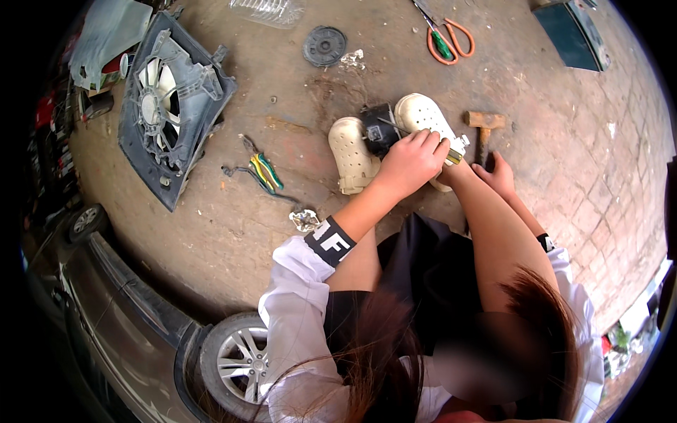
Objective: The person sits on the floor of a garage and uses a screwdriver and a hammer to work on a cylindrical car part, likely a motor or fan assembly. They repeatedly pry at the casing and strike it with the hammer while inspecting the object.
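Note:
My left hand (415, 161) is closed round a screwdriver (456, 154); its yellowish handle end shows past my fingers, and its thin shaft points left toward a black cylindrical part (379, 130). That part, which looks like a small motor, is held between my two cream clogs (350, 149). The shaft's tip lies over or against the black part; I cannot tell whether it touches. Beside my right shin, my right hand (498, 176) grips the lower handle of a hammer (485, 121). The hammer's rusty head rests on the ground or just above it.
A radiator fan in its shroud (159, 106) lies to the left. Pliers (261, 169) with green-yellow handles lie nearer. Ahead are a round black disc (325, 46), orange-handled shears (451, 42) and a dark green box (572, 35). A car wheel (236, 359) stands at lower left.

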Tool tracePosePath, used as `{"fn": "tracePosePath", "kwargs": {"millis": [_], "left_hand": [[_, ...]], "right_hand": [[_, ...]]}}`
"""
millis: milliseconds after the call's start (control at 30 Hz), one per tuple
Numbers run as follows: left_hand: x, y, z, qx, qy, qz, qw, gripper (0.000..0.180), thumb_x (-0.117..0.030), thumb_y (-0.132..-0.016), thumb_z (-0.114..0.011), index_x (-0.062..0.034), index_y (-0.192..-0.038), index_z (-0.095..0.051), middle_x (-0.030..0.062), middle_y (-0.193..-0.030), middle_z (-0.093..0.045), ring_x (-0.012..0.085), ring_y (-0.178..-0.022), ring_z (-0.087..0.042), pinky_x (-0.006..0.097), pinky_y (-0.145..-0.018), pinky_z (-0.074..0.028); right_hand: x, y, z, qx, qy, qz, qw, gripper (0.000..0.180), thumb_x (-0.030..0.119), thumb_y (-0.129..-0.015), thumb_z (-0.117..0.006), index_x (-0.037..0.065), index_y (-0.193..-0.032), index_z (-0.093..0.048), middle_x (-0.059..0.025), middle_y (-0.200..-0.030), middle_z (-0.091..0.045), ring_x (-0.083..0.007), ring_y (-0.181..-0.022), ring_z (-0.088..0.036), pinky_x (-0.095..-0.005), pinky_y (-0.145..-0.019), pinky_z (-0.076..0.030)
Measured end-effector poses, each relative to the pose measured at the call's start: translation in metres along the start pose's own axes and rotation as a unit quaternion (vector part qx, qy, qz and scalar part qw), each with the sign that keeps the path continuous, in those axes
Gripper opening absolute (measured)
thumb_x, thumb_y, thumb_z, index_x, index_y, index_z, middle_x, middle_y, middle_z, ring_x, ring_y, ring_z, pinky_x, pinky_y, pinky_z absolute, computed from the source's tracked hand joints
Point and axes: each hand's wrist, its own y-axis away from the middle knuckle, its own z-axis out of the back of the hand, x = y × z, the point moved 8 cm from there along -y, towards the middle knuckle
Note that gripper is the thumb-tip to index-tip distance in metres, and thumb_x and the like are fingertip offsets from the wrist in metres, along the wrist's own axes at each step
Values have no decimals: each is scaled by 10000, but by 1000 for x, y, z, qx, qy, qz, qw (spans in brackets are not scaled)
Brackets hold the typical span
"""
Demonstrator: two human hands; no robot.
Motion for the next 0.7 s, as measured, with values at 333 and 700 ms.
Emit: {"fn": "tracePosePath", "kwargs": {"millis": [333,700], "left_hand": [[0,1,-4,-2,8,-8,1000,292,-111,-685,-642,-68,-975,-651,46,-888,-609,181,-851,-635,265,-700,-538],[-5,1,-8,-1,34,-16,999,315,-110,-673,-653,-71,-986,-653,42,-926,-623,187,-881,-644,279,-707,-549]], "right_hand": [[-5,-2,-5,3,4,1,1000,476,381,-754,-765,-17,-915,-559,-170,-784,-636,-318,-706,-613,-414,-660,-489],[-2,-1,-4,10,3,3,1000,470,376,-750,-770,-12,-909,-557,-169,-764,-629,-315,-690,-610,-406,-648,-488]]}}
